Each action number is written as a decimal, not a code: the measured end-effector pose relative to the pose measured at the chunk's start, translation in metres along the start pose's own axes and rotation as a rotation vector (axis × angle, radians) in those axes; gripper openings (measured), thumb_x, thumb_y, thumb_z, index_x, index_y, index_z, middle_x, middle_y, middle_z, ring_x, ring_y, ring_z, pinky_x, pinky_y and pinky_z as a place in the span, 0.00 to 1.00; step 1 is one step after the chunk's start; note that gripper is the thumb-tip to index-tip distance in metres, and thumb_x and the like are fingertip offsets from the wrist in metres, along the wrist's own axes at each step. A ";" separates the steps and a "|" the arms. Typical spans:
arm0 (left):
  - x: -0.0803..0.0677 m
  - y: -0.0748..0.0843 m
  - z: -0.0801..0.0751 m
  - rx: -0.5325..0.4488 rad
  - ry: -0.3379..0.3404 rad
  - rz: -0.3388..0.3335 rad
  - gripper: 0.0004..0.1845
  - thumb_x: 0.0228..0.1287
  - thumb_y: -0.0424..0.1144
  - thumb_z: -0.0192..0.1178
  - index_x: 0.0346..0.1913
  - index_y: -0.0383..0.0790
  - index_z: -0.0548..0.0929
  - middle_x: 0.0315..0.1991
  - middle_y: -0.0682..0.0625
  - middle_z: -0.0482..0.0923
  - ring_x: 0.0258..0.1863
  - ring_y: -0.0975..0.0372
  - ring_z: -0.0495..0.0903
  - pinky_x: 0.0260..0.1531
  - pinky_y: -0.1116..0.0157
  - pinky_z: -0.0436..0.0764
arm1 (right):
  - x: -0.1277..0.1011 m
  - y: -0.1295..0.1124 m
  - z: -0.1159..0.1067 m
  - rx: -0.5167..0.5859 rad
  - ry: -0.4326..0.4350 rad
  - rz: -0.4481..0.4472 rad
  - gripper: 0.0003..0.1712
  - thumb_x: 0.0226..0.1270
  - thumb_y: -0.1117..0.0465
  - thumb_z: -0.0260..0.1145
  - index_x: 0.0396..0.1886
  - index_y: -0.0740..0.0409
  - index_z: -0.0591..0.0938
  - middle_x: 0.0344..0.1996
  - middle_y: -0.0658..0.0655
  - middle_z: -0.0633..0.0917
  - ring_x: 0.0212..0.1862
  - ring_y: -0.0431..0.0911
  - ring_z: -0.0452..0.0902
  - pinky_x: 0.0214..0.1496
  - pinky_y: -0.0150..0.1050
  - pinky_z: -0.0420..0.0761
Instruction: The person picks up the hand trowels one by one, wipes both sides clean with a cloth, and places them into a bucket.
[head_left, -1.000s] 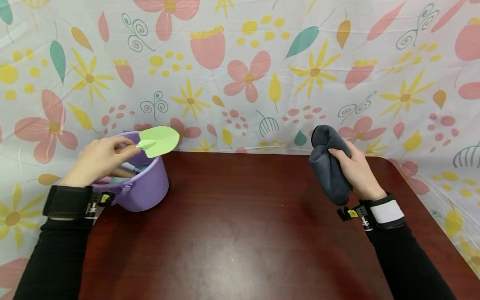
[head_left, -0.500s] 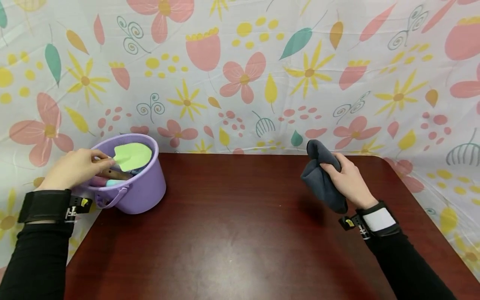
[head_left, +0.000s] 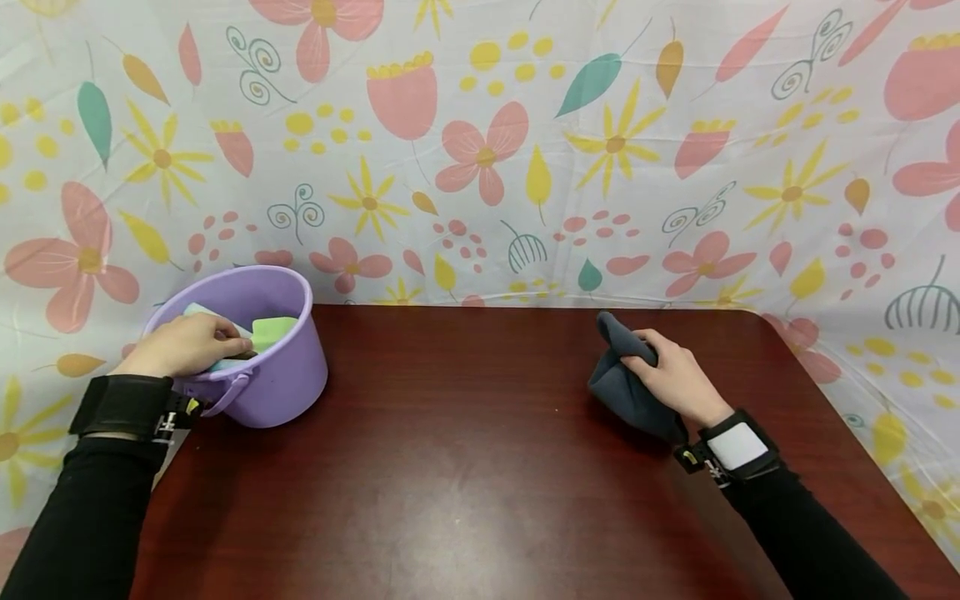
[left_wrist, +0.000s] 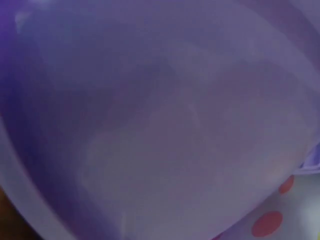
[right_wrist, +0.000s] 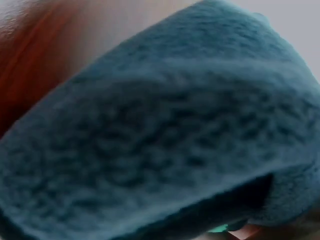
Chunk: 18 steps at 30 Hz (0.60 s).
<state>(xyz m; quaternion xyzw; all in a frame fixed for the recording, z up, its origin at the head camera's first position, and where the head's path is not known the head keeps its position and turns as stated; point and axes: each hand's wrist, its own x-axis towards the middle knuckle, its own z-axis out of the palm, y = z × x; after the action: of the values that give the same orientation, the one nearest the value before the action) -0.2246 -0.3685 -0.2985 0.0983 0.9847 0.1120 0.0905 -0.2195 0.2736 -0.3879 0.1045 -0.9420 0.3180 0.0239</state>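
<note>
My left hand reaches over the near rim of a purple bucket and pinches a small garden trowel by its handle, low inside. The trowel's light green blade shows beside the fingertips, and its handle is mostly hidden. The left wrist view is filled by the bucket's purple wall. On the right, my right hand grips a folded dark grey cloth close over the table. The right wrist view shows the fuzzy cloth close up, covering the fingers.
The bucket stands at the back left of a dark red-brown table, its handle hanging at the near side. Other pale blue pieces lie inside it. Behind hangs a flower-printed curtain.
My left hand has lowered the trowel from above the rim into the bucket. The right hand has brought the cloth down and slightly left, towards the table.
</note>
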 end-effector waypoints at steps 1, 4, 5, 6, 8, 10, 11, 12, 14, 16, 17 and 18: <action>0.000 0.000 0.000 -0.007 0.000 0.002 0.22 0.71 0.50 0.57 0.49 0.31 0.84 0.44 0.39 0.82 0.44 0.47 0.78 0.43 0.46 0.73 | 0.001 0.002 0.002 -0.014 -0.010 -0.007 0.29 0.75 0.49 0.58 0.67 0.60 0.68 0.54 0.69 0.78 0.49 0.61 0.77 0.46 0.57 0.75; 0.001 0.001 0.002 -0.030 0.005 0.005 0.23 0.71 0.49 0.56 0.51 0.28 0.81 0.47 0.34 0.81 0.47 0.43 0.78 0.46 0.44 0.72 | 0.004 0.007 0.008 -0.034 -0.043 -0.032 0.26 0.74 0.53 0.61 0.65 0.60 0.70 0.52 0.68 0.79 0.45 0.59 0.78 0.44 0.54 0.76; 0.002 0.002 0.003 -0.042 0.008 0.008 0.24 0.71 0.49 0.56 0.51 0.28 0.81 0.47 0.34 0.81 0.47 0.42 0.78 0.46 0.44 0.72 | 0.005 0.009 0.011 -0.041 -0.053 -0.042 0.25 0.73 0.55 0.62 0.64 0.60 0.72 0.51 0.68 0.80 0.44 0.57 0.78 0.43 0.53 0.76; 0.002 0.003 0.004 -0.054 0.009 0.006 0.24 0.71 0.49 0.56 0.52 0.28 0.80 0.47 0.33 0.80 0.47 0.42 0.78 0.46 0.44 0.72 | 0.005 0.011 0.013 -0.049 -0.064 -0.050 0.24 0.72 0.56 0.63 0.63 0.60 0.72 0.50 0.68 0.80 0.43 0.56 0.78 0.42 0.52 0.76; 0.003 0.005 0.007 -0.066 0.008 -0.002 0.24 0.70 0.49 0.57 0.52 0.29 0.80 0.46 0.34 0.81 0.46 0.43 0.78 0.45 0.45 0.72 | 0.006 0.013 0.017 -0.064 -0.090 -0.061 0.24 0.71 0.57 0.64 0.62 0.61 0.73 0.50 0.67 0.80 0.42 0.55 0.78 0.41 0.50 0.76; 0.003 0.007 0.009 -0.071 0.005 -0.002 0.22 0.70 0.48 0.57 0.51 0.31 0.80 0.44 0.37 0.82 0.45 0.45 0.79 0.44 0.46 0.72 | 0.007 0.015 0.021 -0.085 -0.112 -0.064 0.24 0.69 0.58 0.65 0.61 0.62 0.74 0.50 0.68 0.80 0.43 0.55 0.78 0.42 0.51 0.76; 0.003 0.008 0.009 -0.070 0.002 -0.001 0.20 0.70 0.48 0.57 0.50 0.32 0.81 0.43 0.38 0.83 0.44 0.46 0.79 0.43 0.47 0.72 | 0.007 0.015 0.023 -0.096 -0.121 -0.064 0.25 0.69 0.58 0.66 0.61 0.63 0.74 0.51 0.68 0.80 0.44 0.56 0.78 0.43 0.52 0.76; 0.004 0.009 0.010 -0.067 -0.001 -0.003 0.19 0.69 0.47 0.57 0.49 0.33 0.82 0.42 0.40 0.83 0.43 0.47 0.79 0.42 0.48 0.72 | 0.008 0.016 0.024 -0.104 -0.130 -0.062 0.25 0.68 0.58 0.66 0.61 0.63 0.74 0.52 0.69 0.79 0.46 0.57 0.78 0.44 0.53 0.76; 0.004 0.009 0.010 -0.062 -0.005 0.001 0.18 0.69 0.46 0.57 0.48 0.33 0.83 0.41 0.41 0.83 0.42 0.48 0.79 0.42 0.48 0.71 | 0.009 0.016 0.026 -0.120 -0.146 -0.056 0.27 0.68 0.57 0.67 0.62 0.64 0.73 0.54 0.69 0.78 0.49 0.60 0.77 0.47 0.56 0.75; 0.004 0.008 0.010 -0.065 -0.009 -0.002 0.18 0.69 0.46 0.57 0.48 0.33 0.83 0.42 0.40 0.83 0.42 0.48 0.79 0.42 0.48 0.72 | 0.011 0.017 0.028 -0.137 -0.164 -0.052 0.29 0.67 0.56 0.68 0.63 0.64 0.73 0.56 0.70 0.78 0.53 0.61 0.76 0.49 0.58 0.75; 0.005 0.008 0.010 -0.064 -0.010 -0.004 0.18 0.69 0.46 0.57 0.48 0.34 0.84 0.42 0.40 0.83 0.42 0.48 0.79 0.42 0.47 0.72 | 0.011 0.017 0.028 -0.145 -0.172 -0.050 0.30 0.66 0.55 0.68 0.63 0.64 0.73 0.56 0.70 0.77 0.54 0.62 0.76 0.50 0.58 0.74; 0.005 0.008 0.009 -0.062 -0.010 -0.007 0.18 0.69 0.46 0.57 0.48 0.34 0.84 0.43 0.40 0.83 0.42 0.47 0.79 0.42 0.47 0.72 | 0.012 0.017 0.028 -0.151 -0.180 -0.049 0.31 0.66 0.55 0.69 0.63 0.65 0.73 0.57 0.70 0.77 0.55 0.63 0.75 0.51 0.58 0.74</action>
<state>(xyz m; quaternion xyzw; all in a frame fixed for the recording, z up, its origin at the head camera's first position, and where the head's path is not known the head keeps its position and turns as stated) -0.2259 -0.3576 -0.3063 0.0924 0.9807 0.1415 0.0988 -0.2342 0.2676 -0.4190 0.1535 -0.9588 0.2348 -0.0454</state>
